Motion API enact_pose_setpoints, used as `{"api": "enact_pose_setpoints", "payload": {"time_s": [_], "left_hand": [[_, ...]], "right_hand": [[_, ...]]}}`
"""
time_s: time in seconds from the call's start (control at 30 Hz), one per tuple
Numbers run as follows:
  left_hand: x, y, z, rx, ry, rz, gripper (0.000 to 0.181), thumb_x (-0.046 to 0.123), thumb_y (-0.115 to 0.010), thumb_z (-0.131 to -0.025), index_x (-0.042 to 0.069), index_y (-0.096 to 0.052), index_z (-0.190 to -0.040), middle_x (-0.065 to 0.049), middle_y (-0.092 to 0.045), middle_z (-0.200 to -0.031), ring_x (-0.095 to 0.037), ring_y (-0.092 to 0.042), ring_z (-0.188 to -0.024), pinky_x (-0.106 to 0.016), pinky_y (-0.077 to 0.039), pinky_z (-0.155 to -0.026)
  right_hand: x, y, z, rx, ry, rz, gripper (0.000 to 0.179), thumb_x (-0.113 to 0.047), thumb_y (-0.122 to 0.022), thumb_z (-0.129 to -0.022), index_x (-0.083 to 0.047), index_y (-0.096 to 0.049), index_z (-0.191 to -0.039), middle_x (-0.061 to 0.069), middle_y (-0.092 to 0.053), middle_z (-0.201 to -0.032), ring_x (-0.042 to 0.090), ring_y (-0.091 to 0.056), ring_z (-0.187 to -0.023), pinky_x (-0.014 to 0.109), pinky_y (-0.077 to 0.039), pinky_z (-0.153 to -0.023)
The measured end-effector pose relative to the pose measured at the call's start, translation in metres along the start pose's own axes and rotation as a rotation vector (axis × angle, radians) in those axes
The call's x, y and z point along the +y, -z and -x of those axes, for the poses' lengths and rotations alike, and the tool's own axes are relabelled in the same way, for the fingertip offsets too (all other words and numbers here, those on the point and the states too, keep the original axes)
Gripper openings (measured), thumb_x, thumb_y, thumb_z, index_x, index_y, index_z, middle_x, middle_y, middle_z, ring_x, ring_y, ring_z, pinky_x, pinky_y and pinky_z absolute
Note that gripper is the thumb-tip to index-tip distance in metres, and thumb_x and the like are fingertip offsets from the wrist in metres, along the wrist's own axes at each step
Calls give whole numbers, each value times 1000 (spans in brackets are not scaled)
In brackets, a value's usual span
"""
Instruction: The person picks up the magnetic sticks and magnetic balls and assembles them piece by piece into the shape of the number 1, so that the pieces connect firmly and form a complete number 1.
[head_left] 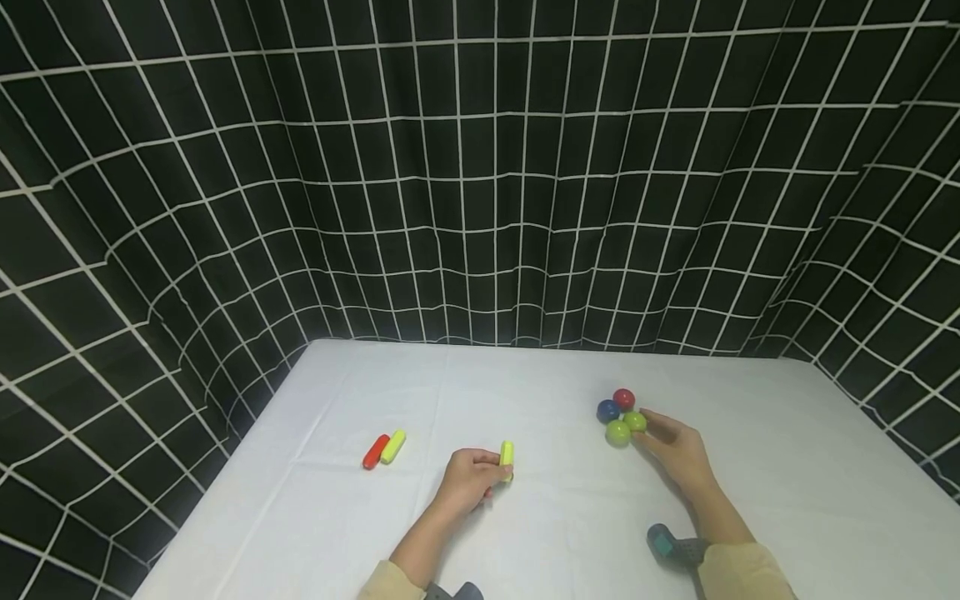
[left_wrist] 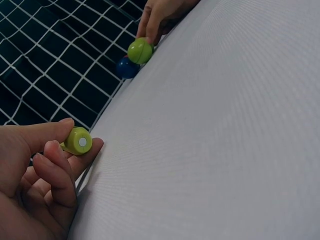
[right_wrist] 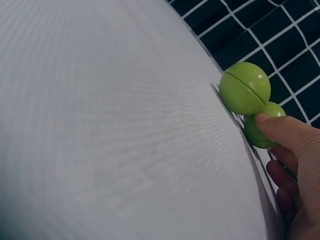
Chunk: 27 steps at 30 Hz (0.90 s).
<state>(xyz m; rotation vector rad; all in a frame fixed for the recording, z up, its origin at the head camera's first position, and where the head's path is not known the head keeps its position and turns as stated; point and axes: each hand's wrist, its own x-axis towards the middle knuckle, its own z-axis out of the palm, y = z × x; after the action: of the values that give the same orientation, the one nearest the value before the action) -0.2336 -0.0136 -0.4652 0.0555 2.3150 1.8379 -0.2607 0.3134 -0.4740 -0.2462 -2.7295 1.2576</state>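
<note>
My left hand (head_left: 468,482) pinches a short yellow highlighter (head_left: 507,454) between thumb and fingers, over the middle of the table. In the left wrist view the highlighter's round end (left_wrist: 82,142) with a white dot faces the camera. On the right, my right hand (head_left: 678,454) grips a green ball (head_left: 635,422) with thumb and fingertips. Beside it lies a second green ball (head_left: 618,433), with a seam around it in the right wrist view. A blue ball (head_left: 608,411) and a red ball (head_left: 624,399) sit close behind, all in one cluster.
To the left, a red highlighter (head_left: 376,452) and another yellow highlighter (head_left: 393,447) lie side by side on the white-covered table (head_left: 337,517). A black curtain (head_left: 495,183) with a white grid stands behind the table and along its sides.
</note>
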Motion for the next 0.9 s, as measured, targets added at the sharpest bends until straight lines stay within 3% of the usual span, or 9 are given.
{"api": "enact_pose_setpoints", "payload": {"time_s": [0.5,0.9], "left_hand": [[-1,0,-1,-3,-11,13,28,17,-70,-80,-3,-66,-99,-5,-70,-75,-4,-44,-47,-15,-38,-44],[0,0,1,-16,-20,32,28,15,-70,-80,-5,-65,-100,-7,-71,-78,-4,-43,-47,-14,-38,-45]], "right_hand": [[-5,-1,2,-8,1,-20,67,-47,-60,-86,-6,-44,-136,20,-41,-142,41,-32,-134,57,-29,-106],[-3,-1,3,56,28,-8,60,-43,-62,-86,-5,-48,-131,22,-48,-135,41,-37,-130,61,-28,-104]]}}
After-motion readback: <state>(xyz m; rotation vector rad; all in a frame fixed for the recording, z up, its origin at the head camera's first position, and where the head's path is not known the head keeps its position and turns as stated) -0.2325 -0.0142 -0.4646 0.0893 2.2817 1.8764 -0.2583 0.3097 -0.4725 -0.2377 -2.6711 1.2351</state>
